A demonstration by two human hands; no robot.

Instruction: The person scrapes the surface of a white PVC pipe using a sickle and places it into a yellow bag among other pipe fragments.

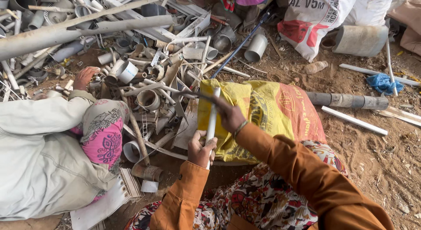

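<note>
My left hand grips the lower end of a thin white plastic pipe and holds it upright in front of me. My right hand holds a dark blade-like tool whose tip points left, across the pipe's upper part. Both of my sleeves are orange-brown. Just behind the pipe stands a yellow and orange woven sack.
A heap of grey and white scrap pipes and fittings fills the ground ahead and to the left. Another person in pale clothes sits on the left, a hand in the heap. White sacks and loose pipes lie to the right.
</note>
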